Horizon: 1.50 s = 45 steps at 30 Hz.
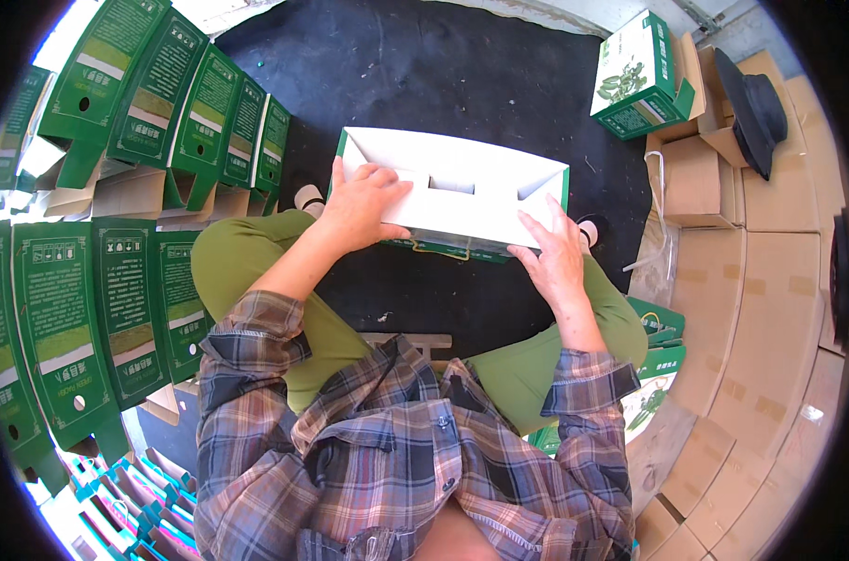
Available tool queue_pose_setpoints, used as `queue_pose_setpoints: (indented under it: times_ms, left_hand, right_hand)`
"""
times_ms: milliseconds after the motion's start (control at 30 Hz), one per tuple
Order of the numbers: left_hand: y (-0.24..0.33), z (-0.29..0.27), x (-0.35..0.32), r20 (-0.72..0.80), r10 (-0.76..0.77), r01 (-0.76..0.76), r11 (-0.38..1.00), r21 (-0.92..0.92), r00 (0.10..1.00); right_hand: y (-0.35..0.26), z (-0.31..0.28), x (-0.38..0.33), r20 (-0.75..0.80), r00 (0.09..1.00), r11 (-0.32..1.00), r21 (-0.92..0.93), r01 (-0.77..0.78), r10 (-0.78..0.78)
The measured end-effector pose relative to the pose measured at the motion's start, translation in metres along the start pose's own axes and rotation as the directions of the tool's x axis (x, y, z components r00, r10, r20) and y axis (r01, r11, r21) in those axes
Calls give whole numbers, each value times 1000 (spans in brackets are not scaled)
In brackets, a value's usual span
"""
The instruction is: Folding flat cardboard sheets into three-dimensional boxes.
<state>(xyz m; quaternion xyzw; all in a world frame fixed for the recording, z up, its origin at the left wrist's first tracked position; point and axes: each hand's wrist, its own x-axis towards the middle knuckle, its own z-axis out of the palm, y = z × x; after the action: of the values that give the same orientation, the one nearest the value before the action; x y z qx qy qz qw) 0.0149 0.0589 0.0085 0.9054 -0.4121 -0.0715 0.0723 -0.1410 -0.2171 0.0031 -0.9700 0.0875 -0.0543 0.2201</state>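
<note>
Between my knees is a cardboard box (pixel 471 151), green outside and white inside, with its top open toward me. White flaps fold inward along its near side, and a gap between them shows part of the inside. My left hand (pixel 361 208) grips the near left part, fingers over the white flap and thumb along the near edge. At the near right corner my right hand (pixel 555 252) holds the box, its index finger on the white flap and thumb at the front edge. A thin yellowish cord handle (pixel 440 251) shows on the green front below. The box's underside is hidden.
Rows of green printed boxes (pixel 55 318) stand at my left. Below them are several turquoise-edged cartons (pixel 135 505). Brown cartons (pixel 770 309) line the right, with a black hat (pixel 759 112) on them. A green-and-white box (pixel 641 75) stands far right. Black sheeting (pixel 443 56) covers the floor.
</note>
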Motion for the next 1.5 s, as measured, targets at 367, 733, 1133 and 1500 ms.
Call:
queue_pose_setpoints:
  times_ms: [367, 733, 1133, 1500]
  left_hand:
    - [-1, 5, 6, -34, 51, -51, 999, 4, 998]
    - [-78, 19, 8, -7, -780, 218, 184, -958, 626]
    - [-69, 2, -2, 460, -346, 387, -260, -885, 818]
    - [-60, 10, -3, 326, -547, 189, -293, -937, 771]
  right_hand:
    - [1, -6, -1, 32, 1000, 1000, -9, -1, 1]
    - [58, 18, 2, 373, 735, 368, 683, -631, 566]
    - [72, 25, -7, 600, 584, 151, 615, -774, 547]
    - [90, 8, 0, 121, 801, 50, 982, -185, 586]
